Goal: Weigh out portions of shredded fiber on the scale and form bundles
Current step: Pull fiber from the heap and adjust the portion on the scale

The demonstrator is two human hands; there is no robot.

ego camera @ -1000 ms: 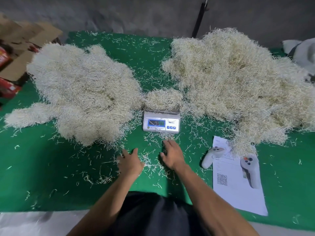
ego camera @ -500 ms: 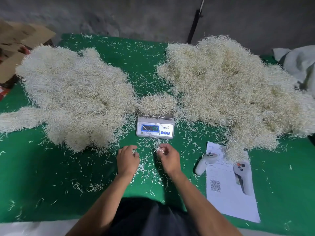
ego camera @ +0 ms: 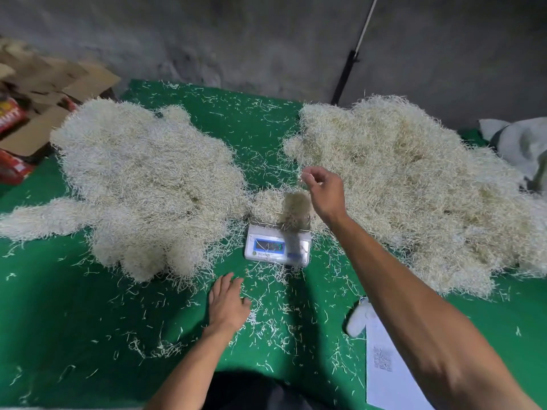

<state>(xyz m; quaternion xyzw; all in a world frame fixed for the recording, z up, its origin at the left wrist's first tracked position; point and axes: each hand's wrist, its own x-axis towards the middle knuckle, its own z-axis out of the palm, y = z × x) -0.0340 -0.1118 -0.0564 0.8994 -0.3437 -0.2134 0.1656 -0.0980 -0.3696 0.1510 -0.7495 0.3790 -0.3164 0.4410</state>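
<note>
Open cardboard boxes (ego camera: 44,93) are sitting far left (contents unclear). Two fiber heaps are lying on the green table (ego camera: 59,321): the left heap (ego camera: 142,184) and the right heap (ego camera: 414,184). Between them one scale (ego camera: 278,247) is carrying a portion (ego camera: 278,202). The left hand (ego camera: 228,303) is resting flat, fingers straight; the right hand (ego camera: 322,190) is hovering above the portion, seemingly pinching some strands.

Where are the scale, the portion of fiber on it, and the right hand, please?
scale (ego camera: 268,247): head view, its display panel.
portion of fiber (ego camera: 270,204): head view, mound's middle.
right hand (ego camera: 325,192): head view, back of hand.
</note>
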